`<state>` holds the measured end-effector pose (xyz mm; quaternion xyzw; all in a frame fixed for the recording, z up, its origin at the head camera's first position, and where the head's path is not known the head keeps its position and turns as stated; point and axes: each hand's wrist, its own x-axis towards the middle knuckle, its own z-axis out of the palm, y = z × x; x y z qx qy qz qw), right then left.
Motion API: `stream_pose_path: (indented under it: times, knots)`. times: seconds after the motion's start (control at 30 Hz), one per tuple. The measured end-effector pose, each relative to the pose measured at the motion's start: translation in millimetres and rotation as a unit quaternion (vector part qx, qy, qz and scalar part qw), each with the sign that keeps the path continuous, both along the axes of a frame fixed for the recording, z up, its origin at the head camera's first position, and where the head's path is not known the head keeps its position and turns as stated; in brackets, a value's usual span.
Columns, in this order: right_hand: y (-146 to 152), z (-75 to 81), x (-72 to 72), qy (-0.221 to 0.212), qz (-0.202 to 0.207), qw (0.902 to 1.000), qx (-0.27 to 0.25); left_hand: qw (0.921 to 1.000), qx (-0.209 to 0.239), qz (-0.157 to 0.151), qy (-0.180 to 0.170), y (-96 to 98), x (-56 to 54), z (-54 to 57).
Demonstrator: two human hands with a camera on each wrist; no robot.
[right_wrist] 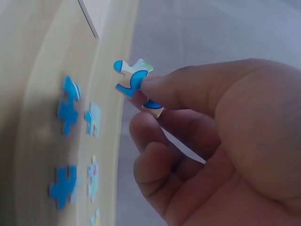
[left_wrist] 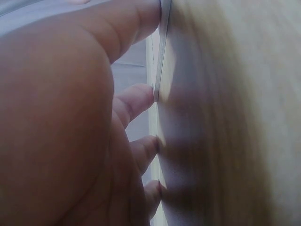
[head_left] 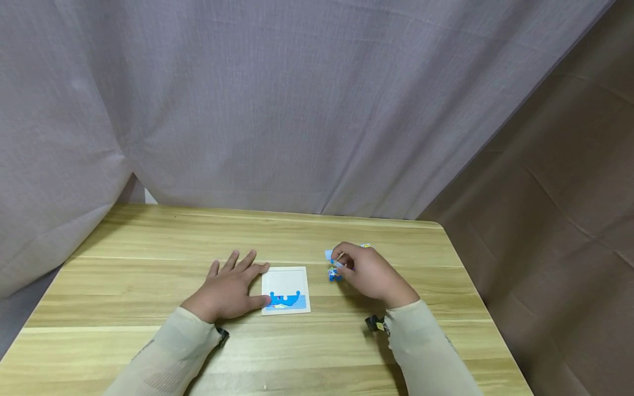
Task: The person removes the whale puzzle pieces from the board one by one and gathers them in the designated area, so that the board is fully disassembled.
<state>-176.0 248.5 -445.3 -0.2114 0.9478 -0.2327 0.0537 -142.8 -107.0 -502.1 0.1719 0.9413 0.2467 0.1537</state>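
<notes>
Right hand point(right_wrist: 235, 122) pinching 1 puzzle piece point(right_wrist: 136, 79) at fingertips point(right_wrist: 155, 87), left hand point(head_left: 228, 291) spread, touching puzzle tray point(head_left: 284, 280)

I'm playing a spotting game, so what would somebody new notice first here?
Probably the colourful puzzle piece pinched in the right hand, above the wooden table. Next, the pale square tray, with blue pieces along its near side and the left hand at its left edge. Loose pieces lie by the right hand.
</notes>
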Motion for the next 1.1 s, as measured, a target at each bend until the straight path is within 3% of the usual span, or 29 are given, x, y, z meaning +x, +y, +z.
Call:
stream_pose_path:
  times: [0.33, 0.67, 1.1]
  knots:
    - [28.7, 3.2, -2.9, -0.024, -0.083, 0.9961, -0.02, 1.0, 0.001, 0.0, -0.001, -0.4, 1.0, -0.1]
    - [59.1, 0.6, -11.2, -0.026, -0.126, 0.9912, -0.03, 1.0, -0.002, 0.0, 0.006, -1.0, -0.7, -1.5]
    - [86.2, -12.1, -19.6, -0.073, -0.17, 0.9818, -0.043, 1.0, -0.004, 0.001, 0.004, -1.6, -1.3, -0.2]
